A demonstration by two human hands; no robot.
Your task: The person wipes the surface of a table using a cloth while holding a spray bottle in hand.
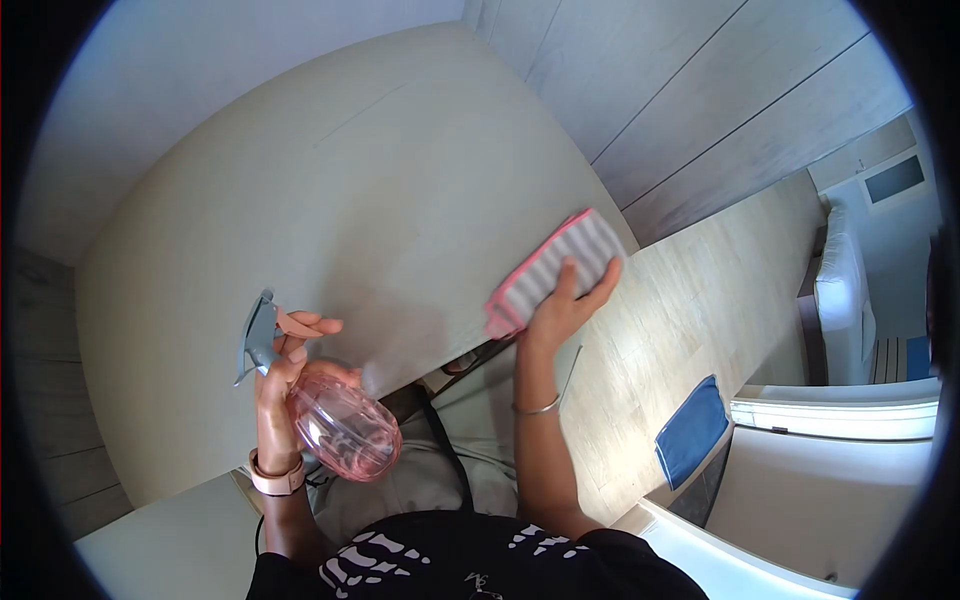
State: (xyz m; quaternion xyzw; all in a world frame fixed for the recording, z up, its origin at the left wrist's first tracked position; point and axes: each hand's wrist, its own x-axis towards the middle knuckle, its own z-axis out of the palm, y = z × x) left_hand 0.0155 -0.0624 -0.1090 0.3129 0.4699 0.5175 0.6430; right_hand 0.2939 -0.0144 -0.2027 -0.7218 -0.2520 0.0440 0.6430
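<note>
My left hand [287, 365] is wrapped round the neck of a spray bottle [347, 428] with a clear pink body and a grey trigger head. The bottle is tilted, its body toward my lap and its head over the tabletop [230, 200]. On the right, my right hand [570, 305] is closed on a folded grey-and-white striped cloth [560, 262] with pink edging. The cloth lies at the tabletop's right edge, slightly blurred. Whether its whole underside touches the surface I cannot tell.
A partly open drawer [462, 364] shows under the table's front edge, close to my lap. Panelled walls [680, 90] border the table. To the right, a blue mat [692, 432] lies on the wooden floor [640, 350] near a doorway, and a bed [843, 270] stands farther off.
</note>
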